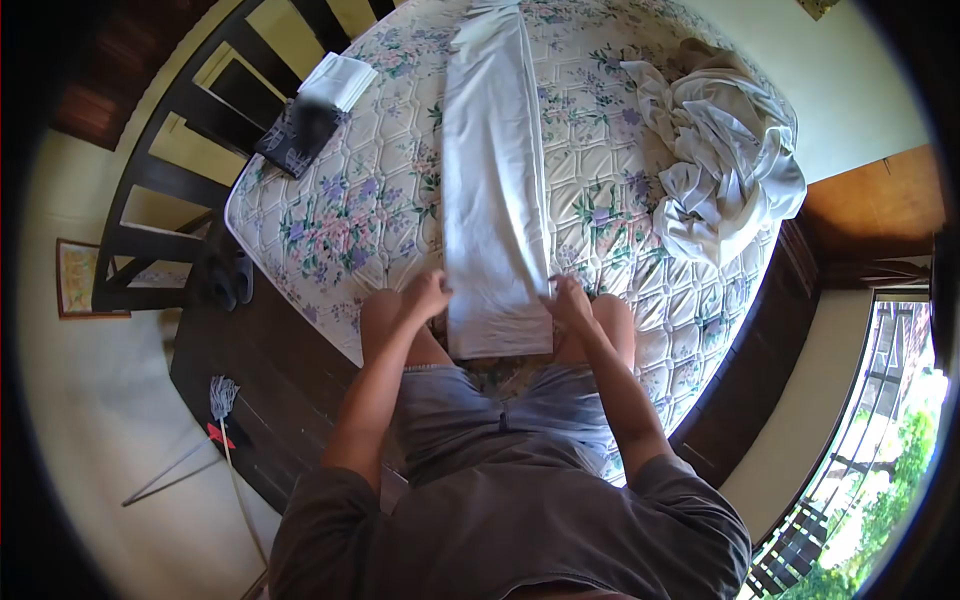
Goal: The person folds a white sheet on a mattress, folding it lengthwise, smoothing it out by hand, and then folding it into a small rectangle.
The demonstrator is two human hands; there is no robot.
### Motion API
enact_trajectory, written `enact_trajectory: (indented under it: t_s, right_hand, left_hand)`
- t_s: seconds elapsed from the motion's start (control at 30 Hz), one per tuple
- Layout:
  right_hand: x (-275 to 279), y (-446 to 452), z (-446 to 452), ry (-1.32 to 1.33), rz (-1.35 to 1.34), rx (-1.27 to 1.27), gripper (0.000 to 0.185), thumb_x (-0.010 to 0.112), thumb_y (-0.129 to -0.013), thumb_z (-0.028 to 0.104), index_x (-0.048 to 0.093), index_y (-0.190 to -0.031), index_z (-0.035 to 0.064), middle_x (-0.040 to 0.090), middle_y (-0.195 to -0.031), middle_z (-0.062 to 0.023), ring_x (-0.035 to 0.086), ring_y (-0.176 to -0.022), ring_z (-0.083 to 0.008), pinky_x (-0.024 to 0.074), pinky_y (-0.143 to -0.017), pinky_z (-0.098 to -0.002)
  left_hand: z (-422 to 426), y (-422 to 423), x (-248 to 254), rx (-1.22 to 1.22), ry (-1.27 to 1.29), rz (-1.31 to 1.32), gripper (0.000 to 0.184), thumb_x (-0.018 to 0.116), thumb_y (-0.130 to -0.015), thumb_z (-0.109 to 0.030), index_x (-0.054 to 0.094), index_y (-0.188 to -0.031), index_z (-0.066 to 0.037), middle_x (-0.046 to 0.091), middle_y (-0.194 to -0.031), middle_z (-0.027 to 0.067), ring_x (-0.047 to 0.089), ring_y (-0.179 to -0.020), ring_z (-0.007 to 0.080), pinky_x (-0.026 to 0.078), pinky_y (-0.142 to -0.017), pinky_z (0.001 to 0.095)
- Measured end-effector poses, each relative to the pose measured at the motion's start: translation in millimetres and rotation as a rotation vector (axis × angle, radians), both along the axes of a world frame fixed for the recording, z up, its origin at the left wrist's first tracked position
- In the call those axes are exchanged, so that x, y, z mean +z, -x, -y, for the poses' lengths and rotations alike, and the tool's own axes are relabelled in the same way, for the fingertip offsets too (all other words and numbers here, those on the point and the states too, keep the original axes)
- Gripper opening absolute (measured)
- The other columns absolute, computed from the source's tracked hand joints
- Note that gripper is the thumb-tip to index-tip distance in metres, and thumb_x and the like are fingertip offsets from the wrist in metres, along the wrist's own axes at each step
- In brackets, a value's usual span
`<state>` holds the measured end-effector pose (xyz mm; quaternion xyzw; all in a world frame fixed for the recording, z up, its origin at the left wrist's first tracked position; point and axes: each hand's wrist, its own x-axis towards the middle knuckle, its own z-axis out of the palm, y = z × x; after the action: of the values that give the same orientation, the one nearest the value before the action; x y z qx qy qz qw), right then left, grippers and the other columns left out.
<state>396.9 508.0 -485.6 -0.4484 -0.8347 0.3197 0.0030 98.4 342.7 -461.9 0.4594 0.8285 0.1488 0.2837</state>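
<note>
While the person leans over the bed, a long white cloth (495, 190) lies on the mattress (345, 215), folded into a narrow strip. It runs from the top centre of the frame down to the middle, and its lower end rests between the person's thighs, near the grey shorts (505, 405). Its surface is mostly flat, with some small wrinkles close to this lower end.

The left hand (428, 296) is at the left edge of the strip, with its fingers curled inward. The right hand (571, 302) is at the opposite edge, a little lower in the frame, also with bent fingers. Whether either hand pinches the fabric, I cannot tell.

On the mattress, which has a floral pattern, a crumpled pale cloth (720, 150) is heaped at the upper right. At the upper left, a folded white cloth (343, 78) lies just beside a dark patterned item (300, 138), near the dark slatted headboard (170, 185).

Dark slippers (228, 282) are on the brown floor (270, 365) at the left, and a mop (224, 398) is at the lower left. At the lower right, a barred window (880, 440) shows green leaves outside.
</note>
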Motion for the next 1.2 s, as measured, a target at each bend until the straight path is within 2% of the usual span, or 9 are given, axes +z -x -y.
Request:
enact_trajectory:
  t_s: [0.1, 0.2, 0.33, 0.47, 0.63, 0.73, 0.93, 1.03, 1.2]
  right_hand:
    - [-11, 46, -67, 0.021, -0.171, -0.226, 0.049, 0.076, -0.084, 0.035, 0.062, -0.121, 0.0058, 0.069, -0.106, -0.0195, 0.067, -0.099, -0.0343, 0.0538, -0.084, -0.0426]
    - [-35, 95, -128, -0.080, -0.274, -0.350, 0.043, 0.082, -0.079, 0.030, 0.068, -0.111, 0.0042, 0.071, -0.095, -0.0151, 0.069, -0.077, -0.0286, 0.0558, -0.073, -0.0391]
    - [-51, 142, -173, -0.165, -0.290, -0.333, 0.043, 0.085, -0.076, 0.033, 0.069, -0.105, 0.0054, 0.069, -0.090, -0.0112, 0.067, -0.073, -0.0248, 0.0558, -0.071, -0.0371]
    - [-69, 158, -184, -0.287, -0.296, -0.297, 0.035, 0.088, -0.074, 0.029, 0.070, -0.093, 0.0052, 0.064, -0.081, -0.0060, 0.066, -0.071, -0.0185, 0.0556, -0.067, -0.0327]
    - [-85, 135, -211, 0.342, -0.409, -0.407, 0.017, 0.082, -0.083, 0.009, 0.068, -0.086, 0.0012, 0.068, -0.083, -0.0061, 0.066, -0.073, -0.0118, 0.0532, -0.067, -0.0253]
    - [-81, 134, -216, 0.534, -0.559, -0.442, 0.014, 0.079, -0.085, 0.007, 0.068, -0.084, -0.0010, 0.070, -0.082, -0.0058, 0.068, -0.076, -0.0114, 0.0542, -0.070, -0.0234]
    - [-88, 126, -217, 0.448, -0.382, -0.385, 0.026, 0.087, -0.077, 0.018, 0.068, -0.082, 0.0001, 0.065, -0.081, -0.0045, 0.060, -0.071, -0.0125, 0.0490, -0.065, -0.0276]
    - [-69, 132, -209, 0.136, -0.325, -0.143, 0.036, 0.091, -0.070, 0.027, 0.069, -0.081, 0.0011, 0.062, -0.082, -0.0057, 0.057, -0.072, -0.0169, 0.0466, -0.066, -0.0322]
    - [-75, 103, -166, 0.081, -0.245, -0.054, 0.042, 0.092, -0.065, 0.031, 0.069, -0.080, -0.0009, 0.056, -0.090, -0.0116, 0.059, -0.085, -0.0288, 0.0480, -0.074, -0.0407]
  left_hand:
    - [-40, 68, -53, 0.137, -0.293, 0.059, 0.030, 0.075, -0.085, -0.033, 0.072, -0.097, -0.006, 0.071, -0.080, 0.0104, 0.069, -0.071, 0.0280, 0.055, -0.064, 0.0397]
    - [-80, 146, -105, 0.598, -0.215, 0.754, 0.041, 0.069, -0.092, -0.040, 0.069, -0.081, -0.001, 0.062, -0.061, 0.0030, 0.059, -0.048, 0.0141, 0.045, -0.043, 0.0260]
    - [-109, 196, -116, 0.881, -0.088, 0.880, 0.059, 0.066, -0.090, -0.056, 0.058, -0.061, -0.005, 0.057, -0.053, 0.0046, 0.052, -0.037, 0.0146, 0.041, -0.035, 0.0278]
    - [-126, 195, -118, 1.040, -0.002, 0.672, 0.068, 0.072, -0.078, -0.069, 0.053, -0.056, -0.007, 0.051, -0.046, 0.0044, 0.048, -0.033, 0.0156, 0.038, -0.032, 0.0289]
    - [-133, 202, -119, 1.073, 0.078, 0.752, 0.069, 0.070, -0.081, -0.068, 0.050, -0.053, -0.008, 0.048, -0.044, 0.0044, 0.046, -0.032, 0.0160, 0.038, -0.032, 0.0295]
    - [-131, 207, -128, 1.072, 0.088, 0.787, 0.070, 0.069, -0.082, -0.067, 0.049, -0.052, -0.008, 0.047, -0.043, 0.0044, 0.045, -0.031, 0.0163, 0.038, -0.032, 0.0297]
    - [-126, 206, -139, 1.079, 0.082, 0.792, 0.070, 0.071, -0.083, -0.065, 0.048, -0.050, -0.008, 0.047, -0.042, 0.0047, 0.044, -0.030, 0.0164, 0.038, -0.032, 0.0298]
    - [-129, 206, -133, 1.093, 0.080, 0.791, 0.069, 0.072, -0.083, -0.064, 0.048, -0.051, -0.007, 0.047, -0.042, 0.0046, 0.044, -0.030, 0.0164, 0.038, -0.032, 0.0299]
    - [-125, 207, -137, 1.085, 0.066, 0.796, 0.069, 0.072, -0.083, -0.063, 0.048, -0.052, -0.006, 0.047, -0.043, 0.0045, 0.044, -0.031, 0.0163, 0.037, -0.032, 0.0300]
